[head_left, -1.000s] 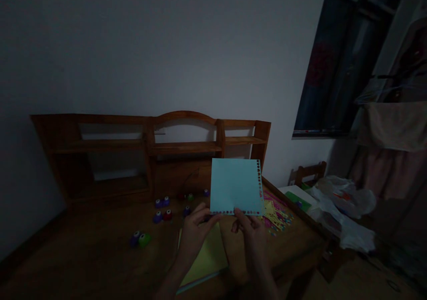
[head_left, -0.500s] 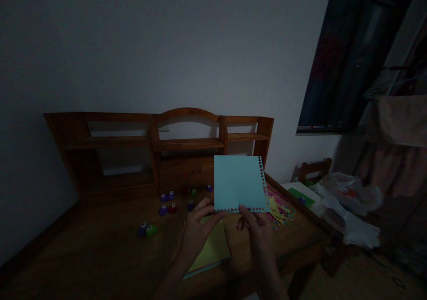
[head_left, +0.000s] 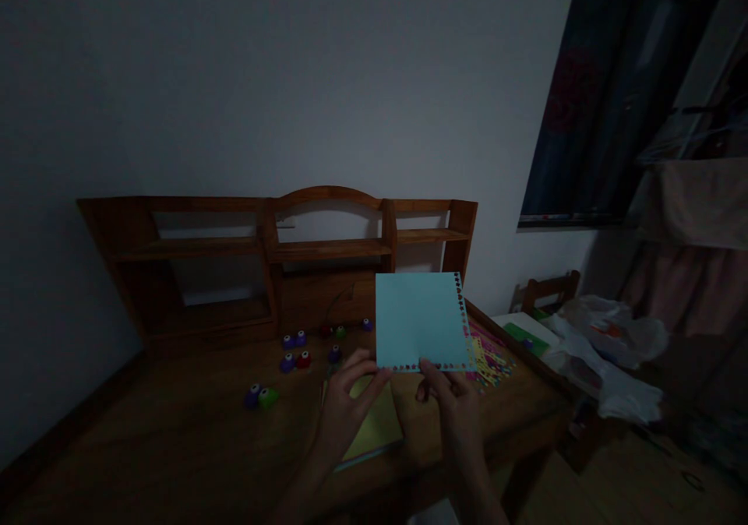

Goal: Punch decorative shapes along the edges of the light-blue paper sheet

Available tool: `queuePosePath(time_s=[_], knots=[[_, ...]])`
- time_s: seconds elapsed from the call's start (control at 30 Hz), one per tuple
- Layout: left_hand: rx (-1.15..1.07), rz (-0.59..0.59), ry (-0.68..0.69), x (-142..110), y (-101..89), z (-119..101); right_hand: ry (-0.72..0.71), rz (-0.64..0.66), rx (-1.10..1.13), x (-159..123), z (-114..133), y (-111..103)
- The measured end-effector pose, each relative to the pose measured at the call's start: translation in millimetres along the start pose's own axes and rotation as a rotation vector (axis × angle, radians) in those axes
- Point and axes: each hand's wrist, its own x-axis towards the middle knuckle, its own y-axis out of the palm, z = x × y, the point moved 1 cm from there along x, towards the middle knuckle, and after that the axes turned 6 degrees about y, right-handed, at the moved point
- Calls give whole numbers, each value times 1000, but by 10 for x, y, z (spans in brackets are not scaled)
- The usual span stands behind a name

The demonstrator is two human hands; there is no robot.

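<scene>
A light blue sheet of paper [head_left: 418, 318] is held up above the desk. Small shapes are punched in rows along its right and bottom edges. My left hand [head_left: 344, 404] pinches the sheet's lower left corner between thumb and fingers. With the thumb in front, my right hand [head_left: 453, 408] grips the bottom edge near the middle. Under the hands lies a stack of yellow paper [head_left: 374, 424], partly hidden by my left hand. Several small craft punches stand to the left, among them a green one [head_left: 267, 398], a purple one [head_left: 253, 395] and a red one [head_left: 303, 359].
A wooden desk [head_left: 175, 439] carries a shelf unit [head_left: 327, 254] along the wall. Punched paper strips [head_left: 488, 361] in yellow and pink lie at the right. Beyond the desk's right edge are a plastic bag [head_left: 631, 385], a green sheet [head_left: 523, 338] and a chair [head_left: 552, 287].
Both hands keep hold of the blue sheet in nearly the same place. The view has shifted slightly; nothing was let go or taken up.
</scene>
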Motion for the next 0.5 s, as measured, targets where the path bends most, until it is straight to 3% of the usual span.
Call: queuePosePath(time_s=[0.33,0.5], knots=[[-129,28,-125,-72,-16,49,12,30,-28,29,-119,-27],[-120,-62,-343,-144,-36,196,9,26,-84,34,-194,-64]])
